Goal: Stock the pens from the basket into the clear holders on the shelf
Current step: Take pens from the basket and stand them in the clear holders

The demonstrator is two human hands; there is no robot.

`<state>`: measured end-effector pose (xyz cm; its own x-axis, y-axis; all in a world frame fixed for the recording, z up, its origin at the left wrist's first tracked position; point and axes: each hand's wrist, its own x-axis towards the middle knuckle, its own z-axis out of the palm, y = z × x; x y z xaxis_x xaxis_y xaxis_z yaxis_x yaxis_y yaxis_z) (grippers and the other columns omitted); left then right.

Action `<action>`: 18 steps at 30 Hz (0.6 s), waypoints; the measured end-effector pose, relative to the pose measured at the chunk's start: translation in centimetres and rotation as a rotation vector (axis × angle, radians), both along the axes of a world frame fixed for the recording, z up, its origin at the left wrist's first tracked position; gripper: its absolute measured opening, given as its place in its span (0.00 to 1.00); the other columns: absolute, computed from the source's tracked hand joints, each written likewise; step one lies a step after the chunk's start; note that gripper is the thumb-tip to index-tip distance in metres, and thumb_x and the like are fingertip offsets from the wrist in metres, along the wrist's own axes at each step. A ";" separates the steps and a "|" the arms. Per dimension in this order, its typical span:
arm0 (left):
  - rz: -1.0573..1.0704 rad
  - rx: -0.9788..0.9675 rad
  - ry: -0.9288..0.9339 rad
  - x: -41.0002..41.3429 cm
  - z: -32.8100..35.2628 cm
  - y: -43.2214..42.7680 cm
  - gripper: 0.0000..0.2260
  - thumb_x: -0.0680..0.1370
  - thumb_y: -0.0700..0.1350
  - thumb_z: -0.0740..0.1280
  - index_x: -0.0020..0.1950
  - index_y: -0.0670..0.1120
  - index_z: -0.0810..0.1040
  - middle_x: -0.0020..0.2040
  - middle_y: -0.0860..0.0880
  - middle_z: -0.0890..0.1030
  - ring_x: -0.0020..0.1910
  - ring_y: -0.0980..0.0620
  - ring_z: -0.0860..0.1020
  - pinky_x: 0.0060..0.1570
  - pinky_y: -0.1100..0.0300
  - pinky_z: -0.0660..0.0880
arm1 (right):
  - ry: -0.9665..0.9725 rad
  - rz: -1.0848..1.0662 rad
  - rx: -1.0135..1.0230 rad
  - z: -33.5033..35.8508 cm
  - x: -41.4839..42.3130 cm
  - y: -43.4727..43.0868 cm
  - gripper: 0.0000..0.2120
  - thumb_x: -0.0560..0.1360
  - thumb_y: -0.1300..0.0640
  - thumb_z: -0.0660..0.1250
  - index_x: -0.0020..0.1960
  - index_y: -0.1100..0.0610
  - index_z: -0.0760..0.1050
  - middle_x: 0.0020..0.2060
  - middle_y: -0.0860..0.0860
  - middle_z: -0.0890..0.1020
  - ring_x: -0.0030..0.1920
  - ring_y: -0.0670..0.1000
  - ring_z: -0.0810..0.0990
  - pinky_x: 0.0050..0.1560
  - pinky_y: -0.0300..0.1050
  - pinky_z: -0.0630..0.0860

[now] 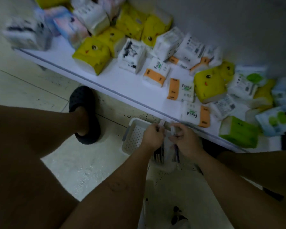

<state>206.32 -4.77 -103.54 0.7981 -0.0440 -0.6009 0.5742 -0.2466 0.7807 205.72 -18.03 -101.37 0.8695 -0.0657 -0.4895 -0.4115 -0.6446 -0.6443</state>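
Gripping pens (pixel 177 152) at the basket (pixel 133 129): left hand (pixel 153 136) and right hand (pixel 186 141), fingers curled; tissue packs (pixel 187 90) on shelf (pixel 122 80) read "Facial".

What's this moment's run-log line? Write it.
left hand: grips clear-capped pen | right hand: grips purple-barrelled pen | white perforated plastic basket: on floor beneath hands

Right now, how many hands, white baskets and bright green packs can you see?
Hands: 2, the left hand and the right hand
White basket: 1
Bright green pack: 1
Total: 4
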 end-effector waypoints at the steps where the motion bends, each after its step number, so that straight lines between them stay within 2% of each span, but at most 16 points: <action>1: -0.018 0.008 -0.022 0.1 0.8 -0.1 0.14 0.83 0.49 0.57 0.58 0.42 0.76 0.52 0.42 0.81 0.51 0.43 0.79 0.54 0.49 0.77 | -0.033 -0.016 0.005 1.0 0.0 -0.1 0.17 0.75 0.63 0.70 0.62 0.53 0.73 0.53 0.52 0.80 0.49 0.53 0.81 0.45 0.47 0.79; 3: -0.041 0.004 -0.084 0.4 2.4 -0.3 0.16 0.83 0.51 0.57 0.57 0.41 0.77 0.50 0.44 0.81 0.50 0.46 0.79 0.51 0.52 0.77 | -0.078 -0.061 0.044 3.0 0.0 -0.2 0.17 0.75 0.64 0.69 0.62 0.55 0.73 0.50 0.53 0.80 0.41 0.50 0.81 0.37 0.39 0.79; 5: -0.052 -0.010 -0.163 0.7 4.2 -0.6 0.14 0.82 0.51 0.58 0.53 0.41 0.77 0.44 0.47 0.80 0.45 0.50 0.78 0.42 0.58 0.75 | -0.131 -0.087 0.070 5.1 0.0 -0.2 0.18 0.74 0.65 0.71 0.62 0.56 0.74 0.43 0.48 0.78 0.35 0.43 0.78 0.29 0.29 0.73; 7: -0.055 0.011 -0.243 0.9 6.0 -0.7 0.10 0.82 0.47 0.60 0.47 0.42 0.75 0.38 0.49 0.78 0.39 0.51 0.76 0.35 0.60 0.70 | -0.181 -0.107 0.101 7.1 -0.2 -0.2 0.19 0.73 0.64 0.72 0.61 0.55 0.74 0.38 0.49 0.76 0.34 0.43 0.77 0.27 0.27 0.70; 9: -0.088 0.039 -0.332 1.2 7.4 -0.9 0.11 0.82 0.46 0.59 0.44 0.43 0.74 0.37 0.46 0.79 0.36 0.49 0.76 0.35 0.58 0.69 | -0.245 -0.113 0.100 9.1 -0.5 -0.3 0.19 0.73 0.64 0.73 0.61 0.53 0.74 0.38 0.53 0.76 0.33 0.42 0.75 0.27 0.25 0.68; 10: -0.122 0.043 -0.363 1.4 8.3 -1.1 0.12 0.82 0.48 0.58 0.45 0.43 0.75 0.38 0.45 0.81 0.35 0.49 0.76 0.37 0.57 0.70 | -0.280 -0.118 0.097 10.0 -0.7 -0.4 0.18 0.73 0.63 0.73 0.61 0.53 0.75 0.38 0.54 0.76 0.33 0.43 0.75 0.28 0.25 0.69; 12: -0.185 0.000 -0.397 1.5 10.5 -1.4 0.12 0.83 0.50 0.57 0.60 0.44 0.73 0.41 0.46 0.82 0.35 0.49 0.79 0.41 0.53 0.76 | -0.345 -0.143 0.104 11.5 -0.9 -0.9 0.18 0.73 0.62 0.73 0.60 0.52 0.75 0.38 0.52 0.76 0.36 0.46 0.78 0.34 0.29 0.73; 13: -0.205 -0.038 -0.413 1.6 11.6 -1.6 0.14 0.83 0.49 0.57 0.66 0.46 0.68 0.43 0.46 0.82 0.36 0.50 0.80 0.42 0.52 0.77 | -0.376 -0.163 0.114 12.3 -0.9 -1.2 0.17 0.73 0.62 0.73 0.59 0.50 0.75 0.37 0.51 0.77 0.38 0.49 0.79 0.38 0.35 0.75; 14: -0.219 -0.079 -0.435 1.8 12.8 -1.8 0.14 0.83 0.48 0.57 0.69 0.48 0.65 0.43 0.46 0.82 0.36 0.50 0.80 0.42 0.52 0.77 | -0.410 -0.183 0.135 13.1 -0.9 -1.5 0.17 0.72 0.62 0.73 0.57 0.48 0.75 0.36 0.50 0.77 0.39 0.51 0.80 0.41 0.42 0.77; 16: -0.229 -0.167 -0.470 2.2 15.4 -2.3 0.10 0.83 0.45 0.57 0.65 0.49 0.66 0.44 0.44 0.80 0.34 0.50 0.80 0.37 0.55 0.76 | -0.467 -0.220 0.190 15.1 -0.6 -2.3 0.19 0.72 0.65 0.73 0.56 0.48 0.74 0.35 0.50 0.77 0.41 0.52 0.81 0.46 0.50 0.79; 18: -0.234 -0.224 -0.481 2.7 17.9 -2.8 0.06 0.83 0.43 0.58 0.60 0.49 0.69 0.48 0.40 0.78 0.36 0.47 0.81 0.36 0.54 0.77 | -0.515 -0.229 0.198 17.3 -0.3 -3.1 0.20 0.71 0.65 0.73 0.57 0.47 0.75 0.36 0.51 0.80 0.42 0.51 0.82 0.47 0.51 0.80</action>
<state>209.04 -7.57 -85.61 0.9328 -0.3368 -0.1285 0.0916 -0.1234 0.9881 205.40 -21.10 -84.04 0.9727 -0.2301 -0.0309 -0.1287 -0.4241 -0.8964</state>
